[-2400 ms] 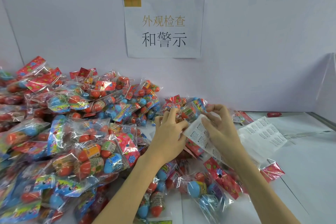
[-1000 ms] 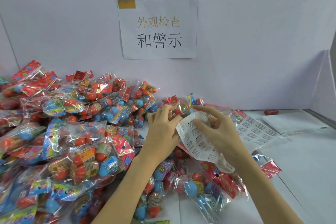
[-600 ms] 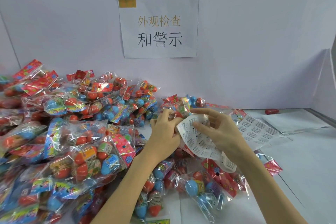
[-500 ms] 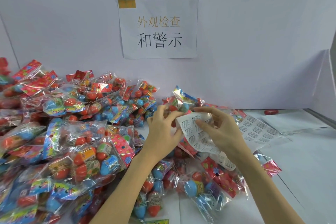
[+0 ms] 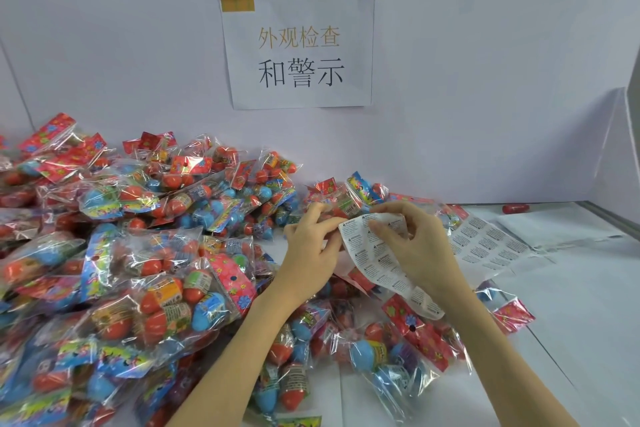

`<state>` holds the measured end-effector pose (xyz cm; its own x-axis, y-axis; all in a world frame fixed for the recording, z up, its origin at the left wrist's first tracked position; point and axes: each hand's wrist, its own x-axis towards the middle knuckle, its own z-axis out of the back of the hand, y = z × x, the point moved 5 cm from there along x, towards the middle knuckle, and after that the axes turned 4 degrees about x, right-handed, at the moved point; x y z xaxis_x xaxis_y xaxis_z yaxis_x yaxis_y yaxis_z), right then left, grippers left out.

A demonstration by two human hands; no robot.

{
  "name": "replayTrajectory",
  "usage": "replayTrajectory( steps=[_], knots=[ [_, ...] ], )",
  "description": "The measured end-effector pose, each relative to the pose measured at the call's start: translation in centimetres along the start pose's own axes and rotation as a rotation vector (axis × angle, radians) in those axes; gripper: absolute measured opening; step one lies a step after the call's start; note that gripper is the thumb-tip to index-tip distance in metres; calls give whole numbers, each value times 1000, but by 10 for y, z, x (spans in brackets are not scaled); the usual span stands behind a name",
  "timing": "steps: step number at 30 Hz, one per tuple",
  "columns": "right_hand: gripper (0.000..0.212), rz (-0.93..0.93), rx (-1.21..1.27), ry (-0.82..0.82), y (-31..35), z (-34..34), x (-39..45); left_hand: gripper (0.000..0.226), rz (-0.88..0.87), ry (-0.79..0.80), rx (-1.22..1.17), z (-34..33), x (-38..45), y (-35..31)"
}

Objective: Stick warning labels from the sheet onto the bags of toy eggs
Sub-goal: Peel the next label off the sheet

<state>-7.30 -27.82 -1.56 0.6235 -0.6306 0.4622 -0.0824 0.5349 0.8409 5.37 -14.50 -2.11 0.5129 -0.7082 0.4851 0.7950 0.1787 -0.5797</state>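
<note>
The label sheet point(image 5: 375, 255) is held up above the middle of the table point(image 5: 571, 305), curled and hanging down toward the right wrist. The right hand point(image 5: 420, 246) grips its top edge, the fingers curled over the paper. The left hand point(image 5: 308, 248) pinches the sheet's left upper corner, and its fingers also touch a bag of toy eggs point(image 5: 343, 198) that lies just behind the sheet. A big pile of bags point(image 5: 138, 253) covers the left side of the table up to the back wall. More bags point(image 5: 391, 354) lie below the hands, near the front edge. A second label sheet point(image 5: 488, 243) lies flat on the right part. A paper sign point(image 5: 299, 48) hangs on the wall.
</note>
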Motion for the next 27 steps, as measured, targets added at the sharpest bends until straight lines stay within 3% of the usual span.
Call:
replayTrajectory(
  steps=[6,9,12,19,24,27],
  knots=[
    [11,16,-32,-18,3,1,-3,35,82,156,-323,2,-6,-6],
    [15,8,-54,5,6,-1,-3,39,68,95,-289,2,-5,-3],
    [20,-10,-75,19,8,-2,-4,28,34,3,-208,1,-1,2],
    [16,46,-31,-36,17,2,-7,26,15,-68,-143,4,1,5],
    [11,44,274,-83,19,10,-4,50,156,-120,-211,10,1,12],
    [12,-68,535,-71,14,13,-3,38,219,-258,-342,20,-2,15]
  ],
)
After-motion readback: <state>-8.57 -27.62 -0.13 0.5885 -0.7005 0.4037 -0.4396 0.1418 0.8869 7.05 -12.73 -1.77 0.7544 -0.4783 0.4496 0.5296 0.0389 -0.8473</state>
